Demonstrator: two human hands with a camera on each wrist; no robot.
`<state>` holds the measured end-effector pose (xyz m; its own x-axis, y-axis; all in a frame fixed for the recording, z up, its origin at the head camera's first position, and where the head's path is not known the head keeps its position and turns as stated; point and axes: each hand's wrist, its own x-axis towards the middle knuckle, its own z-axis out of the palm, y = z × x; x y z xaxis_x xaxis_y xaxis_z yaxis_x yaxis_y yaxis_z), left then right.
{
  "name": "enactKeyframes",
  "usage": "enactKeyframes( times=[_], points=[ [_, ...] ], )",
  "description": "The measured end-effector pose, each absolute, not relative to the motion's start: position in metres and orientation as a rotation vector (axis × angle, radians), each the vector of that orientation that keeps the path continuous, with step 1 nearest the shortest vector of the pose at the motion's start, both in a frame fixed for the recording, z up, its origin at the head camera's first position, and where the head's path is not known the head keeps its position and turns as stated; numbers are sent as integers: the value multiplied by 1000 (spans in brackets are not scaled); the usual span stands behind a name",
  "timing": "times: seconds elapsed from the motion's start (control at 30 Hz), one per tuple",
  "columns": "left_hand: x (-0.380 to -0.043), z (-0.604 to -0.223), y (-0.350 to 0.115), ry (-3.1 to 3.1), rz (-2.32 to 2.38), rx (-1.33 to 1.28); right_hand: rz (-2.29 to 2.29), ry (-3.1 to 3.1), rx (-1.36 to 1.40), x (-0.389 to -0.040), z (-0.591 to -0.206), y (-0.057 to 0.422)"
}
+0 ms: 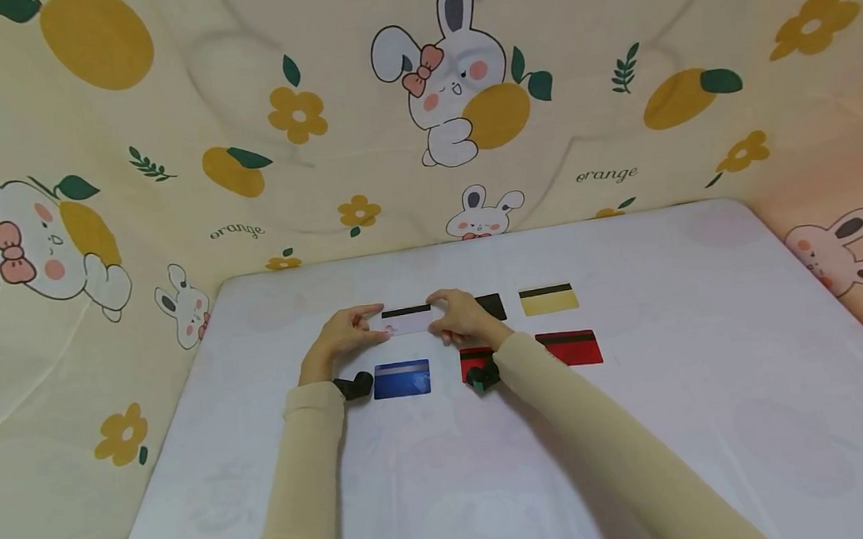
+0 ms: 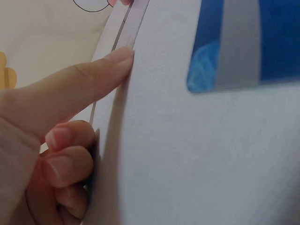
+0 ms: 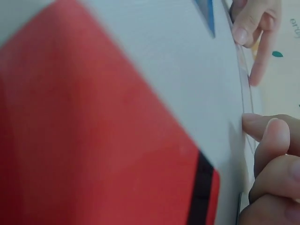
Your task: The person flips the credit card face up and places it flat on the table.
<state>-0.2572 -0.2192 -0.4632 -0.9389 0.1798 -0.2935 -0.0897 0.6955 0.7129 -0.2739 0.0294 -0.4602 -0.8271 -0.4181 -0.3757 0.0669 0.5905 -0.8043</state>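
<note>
A pale pink-white card (image 1: 407,323) with a dark stripe along its far edge lies between my two hands. My left hand (image 1: 341,332) holds its left end, index finger at the far corner and thumb (image 2: 105,68) at the near one. At its right end, my right hand (image 1: 465,315) grips the same way with thumb and index finger. The other fingers (image 2: 70,164) of the left hand are curled in. Nearer than the pale card lies a blue card (image 1: 402,380) with a grey stripe. A red card (image 1: 475,358) lies under my right wrist, partly hidden.
A black card (image 1: 491,307) shows partly behind the right hand, with a gold card (image 1: 549,300) to its right. Another red card (image 1: 571,349) lies beside my right forearm. All are on a white table (image 1: 447,485) backed by a printed curtain (image 1: 358,74).
</note>
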Motion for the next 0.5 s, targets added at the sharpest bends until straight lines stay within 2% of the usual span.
enactKeyframes(
  times=[0.5],
  points=[
    [-255, -460, -216, 2572, 1103, 115, -1186, 2336, -358, -278, -463, 20]
  ],
)
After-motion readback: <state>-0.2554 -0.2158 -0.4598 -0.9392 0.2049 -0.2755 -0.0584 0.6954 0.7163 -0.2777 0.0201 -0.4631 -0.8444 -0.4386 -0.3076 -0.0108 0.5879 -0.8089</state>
